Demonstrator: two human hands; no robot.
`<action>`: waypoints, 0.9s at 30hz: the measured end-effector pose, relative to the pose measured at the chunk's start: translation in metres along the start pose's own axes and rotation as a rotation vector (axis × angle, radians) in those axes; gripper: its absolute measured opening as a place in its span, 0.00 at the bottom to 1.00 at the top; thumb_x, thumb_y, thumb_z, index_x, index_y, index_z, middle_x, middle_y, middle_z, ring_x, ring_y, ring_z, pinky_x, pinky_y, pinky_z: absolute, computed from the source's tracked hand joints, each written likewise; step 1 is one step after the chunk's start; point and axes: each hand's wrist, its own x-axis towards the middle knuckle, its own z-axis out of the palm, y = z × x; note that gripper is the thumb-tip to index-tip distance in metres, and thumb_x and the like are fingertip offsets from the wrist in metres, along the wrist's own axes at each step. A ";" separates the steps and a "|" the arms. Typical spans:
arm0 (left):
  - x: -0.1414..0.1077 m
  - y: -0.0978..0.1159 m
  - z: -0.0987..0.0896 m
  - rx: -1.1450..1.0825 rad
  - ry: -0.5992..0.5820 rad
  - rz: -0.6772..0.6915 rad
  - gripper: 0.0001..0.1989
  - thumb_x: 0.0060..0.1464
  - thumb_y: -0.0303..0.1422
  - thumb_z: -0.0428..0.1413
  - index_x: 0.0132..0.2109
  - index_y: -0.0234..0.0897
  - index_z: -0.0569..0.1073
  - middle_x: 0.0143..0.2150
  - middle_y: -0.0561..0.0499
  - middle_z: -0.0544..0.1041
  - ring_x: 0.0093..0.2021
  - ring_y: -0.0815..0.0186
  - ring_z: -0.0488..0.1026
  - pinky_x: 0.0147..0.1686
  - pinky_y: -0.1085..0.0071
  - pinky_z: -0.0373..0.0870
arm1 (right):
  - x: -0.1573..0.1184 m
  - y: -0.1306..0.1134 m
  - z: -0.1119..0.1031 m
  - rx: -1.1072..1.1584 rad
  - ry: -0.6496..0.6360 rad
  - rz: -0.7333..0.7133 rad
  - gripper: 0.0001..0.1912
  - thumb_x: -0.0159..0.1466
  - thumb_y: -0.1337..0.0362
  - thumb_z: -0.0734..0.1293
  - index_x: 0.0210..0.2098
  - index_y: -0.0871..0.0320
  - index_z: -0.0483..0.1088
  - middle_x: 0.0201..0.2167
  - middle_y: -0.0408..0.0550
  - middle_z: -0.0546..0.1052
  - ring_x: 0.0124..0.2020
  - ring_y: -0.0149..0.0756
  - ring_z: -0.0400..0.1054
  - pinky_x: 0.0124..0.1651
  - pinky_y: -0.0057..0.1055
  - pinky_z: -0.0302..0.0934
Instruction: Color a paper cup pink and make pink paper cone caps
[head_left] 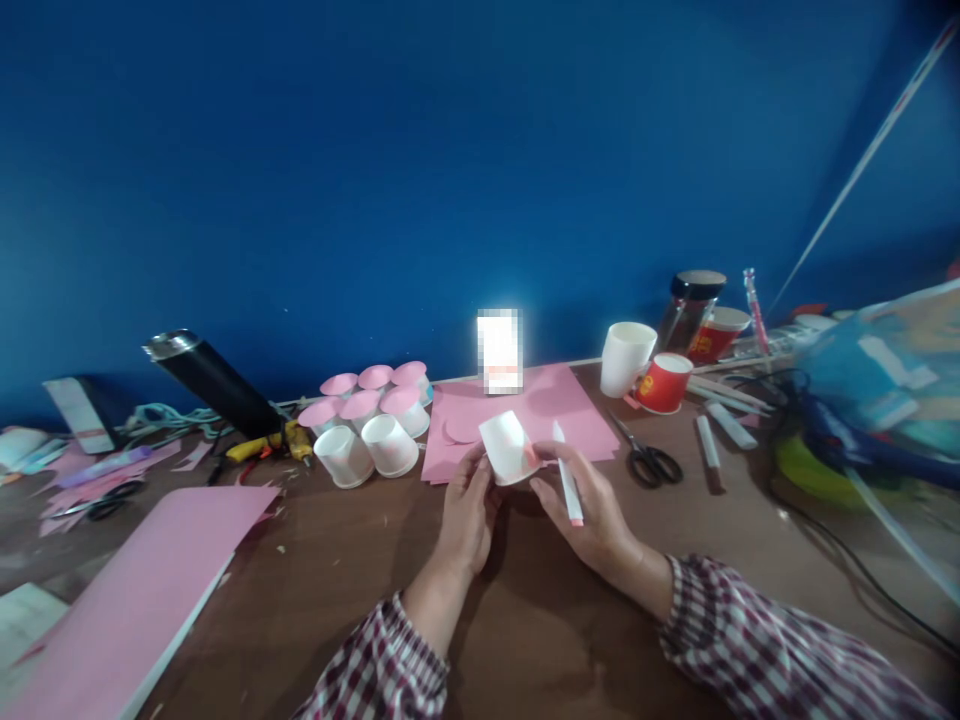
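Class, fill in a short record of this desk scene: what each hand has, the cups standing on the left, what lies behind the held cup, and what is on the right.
Left hand: grips a white cup
Right hand: holds a white marker beside that cup
Pink-topped cups: six, in two rows
Plain white cups: two, in front of those
Behind the held cup: pink sheets
On the right: black-handled scissors, red cup

Sleeves (757,635) checked maroon and white; cuffs (691,602) gathered; hands (600,515) bare.
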 end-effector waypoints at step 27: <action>-0.006 0.001 0.005 -0.083 -0.137 -0.062 0.17 0.54 0.36 0.60 0.49 0.34 0.74 0.48 0.43 0.77 0.49 0.59 0.74 0.52 0.60 0.69 | -0.001 0.011 0.008 0.164 -0.009 0.135 0.11 0.67 0.64 0.62 0.49 0.55 0.66 0.45 0.53 0.76 0.46 0.40 0.73 0.50 0.37 0.68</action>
